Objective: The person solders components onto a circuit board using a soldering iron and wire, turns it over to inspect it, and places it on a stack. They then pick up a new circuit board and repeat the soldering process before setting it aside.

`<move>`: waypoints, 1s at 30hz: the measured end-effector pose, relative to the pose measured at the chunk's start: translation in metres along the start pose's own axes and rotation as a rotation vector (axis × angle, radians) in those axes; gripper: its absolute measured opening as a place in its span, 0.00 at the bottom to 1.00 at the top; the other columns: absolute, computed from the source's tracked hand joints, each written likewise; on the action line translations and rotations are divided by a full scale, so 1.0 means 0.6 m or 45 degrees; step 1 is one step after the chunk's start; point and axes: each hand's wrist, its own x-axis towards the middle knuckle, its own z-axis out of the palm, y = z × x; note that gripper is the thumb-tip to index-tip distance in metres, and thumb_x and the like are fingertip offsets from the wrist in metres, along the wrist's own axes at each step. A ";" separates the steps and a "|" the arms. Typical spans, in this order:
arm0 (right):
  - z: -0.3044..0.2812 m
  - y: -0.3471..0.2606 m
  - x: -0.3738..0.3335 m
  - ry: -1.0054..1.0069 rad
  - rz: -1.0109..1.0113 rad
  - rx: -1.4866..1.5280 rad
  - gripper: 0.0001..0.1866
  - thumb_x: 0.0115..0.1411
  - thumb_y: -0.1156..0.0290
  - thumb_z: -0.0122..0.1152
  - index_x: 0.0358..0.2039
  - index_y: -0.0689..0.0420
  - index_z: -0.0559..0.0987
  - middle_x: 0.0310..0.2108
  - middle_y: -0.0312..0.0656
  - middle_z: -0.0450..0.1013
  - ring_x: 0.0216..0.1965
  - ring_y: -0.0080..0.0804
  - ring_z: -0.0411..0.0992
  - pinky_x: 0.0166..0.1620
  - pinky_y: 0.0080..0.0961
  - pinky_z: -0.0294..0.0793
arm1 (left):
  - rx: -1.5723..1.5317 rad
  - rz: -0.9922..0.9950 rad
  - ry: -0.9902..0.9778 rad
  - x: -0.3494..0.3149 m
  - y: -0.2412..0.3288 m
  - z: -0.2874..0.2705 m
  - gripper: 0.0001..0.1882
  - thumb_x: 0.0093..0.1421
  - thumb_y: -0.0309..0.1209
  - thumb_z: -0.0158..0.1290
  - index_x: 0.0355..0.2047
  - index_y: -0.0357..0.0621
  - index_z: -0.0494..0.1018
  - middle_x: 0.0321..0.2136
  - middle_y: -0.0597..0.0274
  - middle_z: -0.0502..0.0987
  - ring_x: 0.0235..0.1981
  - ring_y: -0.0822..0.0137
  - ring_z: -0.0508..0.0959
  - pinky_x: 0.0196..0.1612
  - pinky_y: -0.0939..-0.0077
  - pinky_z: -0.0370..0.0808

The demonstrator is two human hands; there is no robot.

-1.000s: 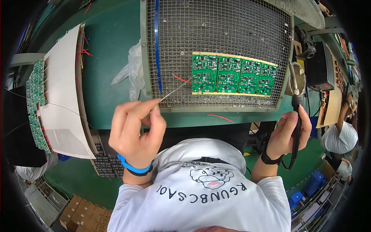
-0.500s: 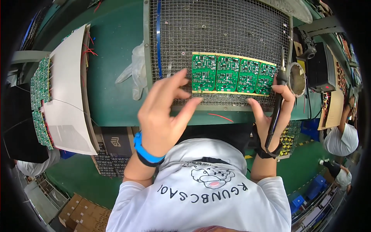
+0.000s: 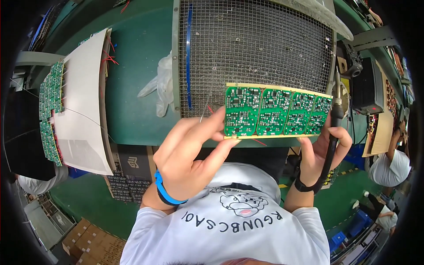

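Note:
A green circuit board panel [image 3: 271,112], with several small boards side by side between pale yellow edge strips, is held up by both hands near the table's front edge. My left hand [image 3: 187,154] pinches its left end, thumb at the lower corner and fingers partly hidden behind. A thin silvery wire [image 3: 202,118] sticks up beside those fingers. My right hand [image 3: 316,159] grips the panel's right end with the thumb on its lower edge. That same hand also holds a black-handled soldering iron [image 3: 334,128], its metal tip pointing away from me.
Behind the panel lies a metal mesh tray [image 3: 260,48] with a blue strip [image 3: 189,57]. A crumpled clear glove [image 3: 163,86] rests left of it. Farther left is a white board [image 3: 86,101] next to more circuit boards [image 3: 52,92]. A black box [image 3: 367,86] stands at right.
The panel has come up off the mesh tray and toward me. My left hand, apart from it before, now grips its left end. The right hand moved nearer with the soldering iron.

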 end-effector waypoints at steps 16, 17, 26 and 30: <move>-0.005 -0.017 -0.008 0.058 -0.025 -0.001 0.37 0.44 0.79 0.80 0.48 0.56 0.63 0.49 0.43 0.65 0.57 0.42 0.70 0.59 0.33 0.67 | -0.002 -0.024 -0.022 -0.007 0.012 -0.007 0.27 0.48 0.18 0.67 0.50 0.32 0.76 0.35 0.54 0.79 0.31 0.69 0.82 0.35 0.78 0.79; -0.001 -0.022 -0.008 0.054 -0.032 -0.023 0.37 0.44 0.78 0.80 0.48 0.56 0.63 0.48 0.42 0.64 0.56 0.42 0.70 0.59 0.33 0.67 | 0.002 -0.032 -0.014 -0.009 0.012 -0.008 0.27 0.48 0.18 0.68 0.50 0.32 0.76 0.35 0.54 0.79 0.31 0.69 0.82 0.35 0.78 0.79; 0.000 -0.035 -0.016 -0.021 -0.013 -0.017 0.35 0.46 0.85 0.74 0.49 0.54 0.61 0.58 0.61 0.65 0.60 0.45 0.66 0.60 0.37 0.67 | -0.014 -0.065 -0.003 -0.015 0.007 -0.011 0.26 0.48 0.18 0.67 0.49 0.31 0.76 0.35 0.52 0.79 0.31 0.67 0.82 0.34 0.77 0.79; 0.000 -0.034 -0.016 -0.027 -0.001 -0.018 0.37 0.44 0.79 0.79 0.48 0.58 0.62 0.46 0.41 0.64 0.55 0.40 0.71 0.63 0.37 0.70 | -0.051 -0.105 -0.004 -0.015 0.008 -0.010 0.25 0.48 0.18 0.67 0.49 0.30 0.76 0.35 0.52 0.79 0.31 0.67 0.81 0.34 0.78 0.79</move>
